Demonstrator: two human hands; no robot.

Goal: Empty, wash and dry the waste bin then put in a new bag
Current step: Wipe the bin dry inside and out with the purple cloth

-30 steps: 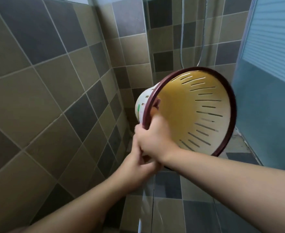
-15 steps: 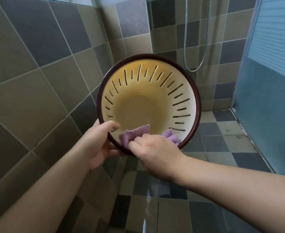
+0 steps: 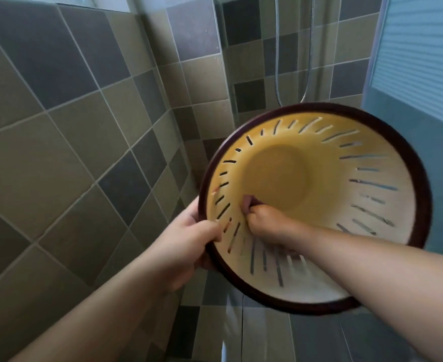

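My left hand (image 3: 189,246) gripping the waste bin (image 3: 319,178) by its dark rim, my right hand (image 3: 264,223) inside it, fingers pinching a purple cloth (image 3: 247,203) against the wall

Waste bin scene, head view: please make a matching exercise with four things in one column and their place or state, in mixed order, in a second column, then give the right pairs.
Things:
1. left hand
2. right hand
3. cloth
4. shower hose

Places or states:
A. hangs on the tiled wall behind
B. grips the dark rim of the waste bin
C. bunched in curled fingers
D. reaches inside the bin

Pairs: 1-B, 2-D, 3-C, 4-A
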